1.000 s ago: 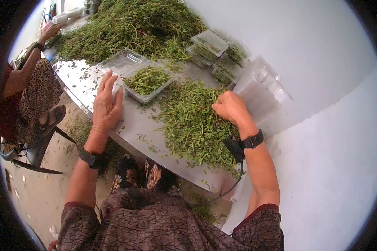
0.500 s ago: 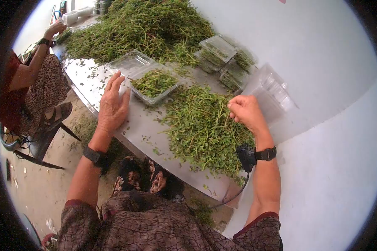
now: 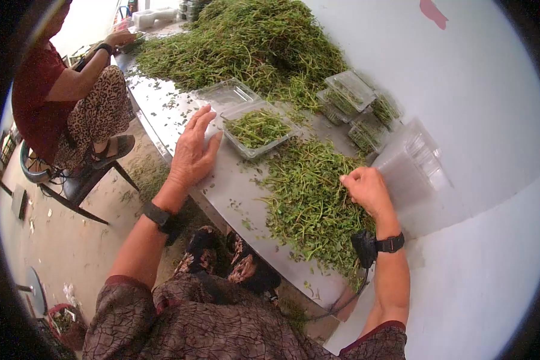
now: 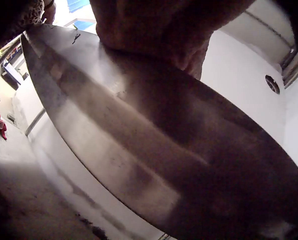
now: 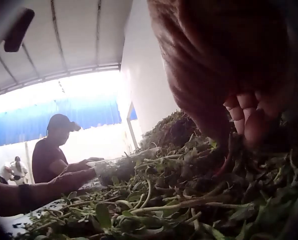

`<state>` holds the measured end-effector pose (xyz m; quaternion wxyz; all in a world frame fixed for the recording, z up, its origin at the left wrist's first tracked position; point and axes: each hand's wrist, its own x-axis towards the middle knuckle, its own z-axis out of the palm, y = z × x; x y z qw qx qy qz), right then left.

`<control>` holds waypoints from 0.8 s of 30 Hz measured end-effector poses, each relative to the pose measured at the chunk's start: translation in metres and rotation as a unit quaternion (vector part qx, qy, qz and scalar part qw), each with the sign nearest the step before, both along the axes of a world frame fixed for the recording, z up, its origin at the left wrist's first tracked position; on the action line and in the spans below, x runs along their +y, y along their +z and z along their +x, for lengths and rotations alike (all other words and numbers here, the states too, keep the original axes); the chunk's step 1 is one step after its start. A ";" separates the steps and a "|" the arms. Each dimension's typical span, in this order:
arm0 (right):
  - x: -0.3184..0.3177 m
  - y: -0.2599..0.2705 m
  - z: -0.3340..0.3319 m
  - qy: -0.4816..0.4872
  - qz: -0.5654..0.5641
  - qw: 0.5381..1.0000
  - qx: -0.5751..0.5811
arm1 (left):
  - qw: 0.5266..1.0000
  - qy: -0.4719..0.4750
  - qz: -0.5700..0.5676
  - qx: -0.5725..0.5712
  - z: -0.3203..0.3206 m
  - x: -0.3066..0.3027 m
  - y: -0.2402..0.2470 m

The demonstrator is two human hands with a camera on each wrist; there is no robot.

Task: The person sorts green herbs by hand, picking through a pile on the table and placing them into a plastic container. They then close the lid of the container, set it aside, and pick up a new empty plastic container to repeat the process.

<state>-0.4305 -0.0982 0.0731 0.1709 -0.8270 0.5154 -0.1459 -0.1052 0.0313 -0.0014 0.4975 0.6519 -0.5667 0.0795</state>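
Observation:
Loose leafy green stems (image 3: pixel 312 207) lie heaped on the metal table in front of me. At the right side of this heap is my right hand (image 3: pixel 369 191), fingers curled in and thumb against the index finger, pinching a stem among the greens. In the right wrist view a reddish stem (image 5: pixel 228 162) stands right at the fingertips. My left hand (image 3: pixel 193 153) lies with straight fingers at the table's near edge, beside an open clear plastic clamshell box (image 3: pixel 264 153). Cut greens (image 3: pixel 255 127) partly fill the box, and its lid (image 3: pixel 228 91) is folded back.
A much larger mound of greens (image 3: pixel 252 48) covers the back of the table (image 3: pixel 222 198). Filled clear boxes (image 3: pixel 349 96) stand stacked by the wall, with nested empty ones (image 3: pixel 408 159) nearer me. Another person (image 3: pixel 72 90) sits at the far left.
The head view has swung left, shifting the scene rightward. My right hand rose slightly off the heap, then came down on its right side. My left hand stays beside the box.

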 end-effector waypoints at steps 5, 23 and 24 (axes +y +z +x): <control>0.000 -0.004 -0.002 0.013 -0.047 0.999 0.002 | 1.000 -0.001 0.001 -0.002 0.000 0.001 0.003; 0.025 0.039 0.016 -0.001 0.123 0.969 -0.214 | 0.999 -0.015 -0.010 0.030 0.003 0.000 0.001; 0.024 0.040 0.020 0.004 0.144 0.960 -0.238 | 0.999 -0.018 -0.016 0.024 0.002 0.000 0.000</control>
